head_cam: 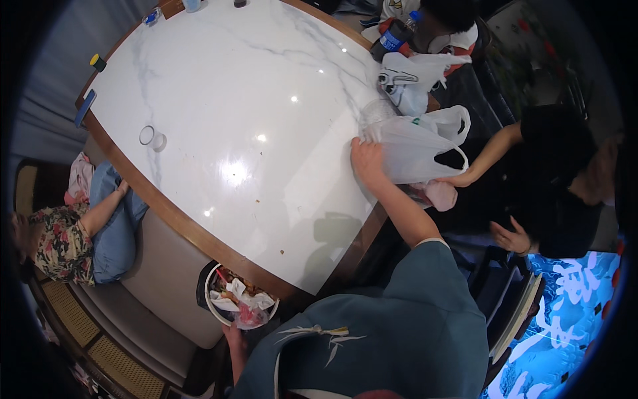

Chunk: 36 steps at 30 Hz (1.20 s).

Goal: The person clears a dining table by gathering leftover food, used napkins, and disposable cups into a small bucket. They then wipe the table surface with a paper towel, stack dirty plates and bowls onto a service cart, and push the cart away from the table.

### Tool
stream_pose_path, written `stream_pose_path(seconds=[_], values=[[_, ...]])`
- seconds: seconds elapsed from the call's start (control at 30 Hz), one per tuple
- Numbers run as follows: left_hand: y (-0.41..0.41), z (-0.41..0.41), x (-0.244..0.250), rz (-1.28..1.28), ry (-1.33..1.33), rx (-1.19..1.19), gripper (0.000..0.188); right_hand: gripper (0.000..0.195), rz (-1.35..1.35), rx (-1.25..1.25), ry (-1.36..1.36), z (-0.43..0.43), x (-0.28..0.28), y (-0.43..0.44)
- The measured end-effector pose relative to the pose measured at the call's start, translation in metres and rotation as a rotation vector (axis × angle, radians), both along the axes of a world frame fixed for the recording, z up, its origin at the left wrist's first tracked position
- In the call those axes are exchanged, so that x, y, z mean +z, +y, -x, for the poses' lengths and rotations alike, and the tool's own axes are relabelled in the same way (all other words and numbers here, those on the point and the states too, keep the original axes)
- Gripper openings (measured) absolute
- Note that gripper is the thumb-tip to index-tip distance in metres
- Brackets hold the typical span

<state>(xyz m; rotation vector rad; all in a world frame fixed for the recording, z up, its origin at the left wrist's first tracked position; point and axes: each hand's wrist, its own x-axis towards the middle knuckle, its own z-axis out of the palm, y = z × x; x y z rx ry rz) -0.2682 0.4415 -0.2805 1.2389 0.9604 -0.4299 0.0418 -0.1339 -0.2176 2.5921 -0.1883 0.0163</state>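
Observation:
My left hand grips the lower rim of a round waste bin below the table edge. Crumpled tissues, food scraps and a clear plastic wrapper fill the bin. Across the table, my right hand grasps the near end of a white translucent plastic bag at the table's right edge. Its fingertips are partly hidden against the bag. The bag's loop handles point away from me, and another person's hand is beside the lower one. Clear plastic containers sit just behind the bag.
Scraps dot the white marble-patterned table. A clear cup stands at left, near a phone on the edge. Another plastic bag and a cola bottle are at upper right. People sit left and at the top; one stands right.

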Motion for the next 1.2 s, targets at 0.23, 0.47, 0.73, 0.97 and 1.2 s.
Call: stream_pose_path(seconds=[0.23, 0.47, 0.73, 0.97, 1.2], values=[[0.006, 0.002, -0.008, 0.003, -0.019, 0.016, 0.060, 0.019, -0.178, 0.287, -0.067, 0.078, -0.001, 0.082], [0.013, 0.005, -0.021, 0.047, -0.050, -0.019, 0.061, 0.009, -0.451, 0.388, -0.140, 0.132, 0.008, 0.132], [0.006, -0.002, -0.007, 0.019, -0.044, -0.011, 0.063, 0.015, -1.326, -0.134, -0.415, 0.202, -0.008, 0.150], [0.000, -0.011, -0.002, 0.043, -0.087, -0.031, 0.068, 0.035, -2.447, -0.972, -0.603, 0.178, -0.021, 0.127], [0.010, -0.008, -0.005, 0.012, -0.013, -0.050, 0.068, 0.022, -2.436, -1.110, -0.740, 0.150, -0.034, 0.137]])
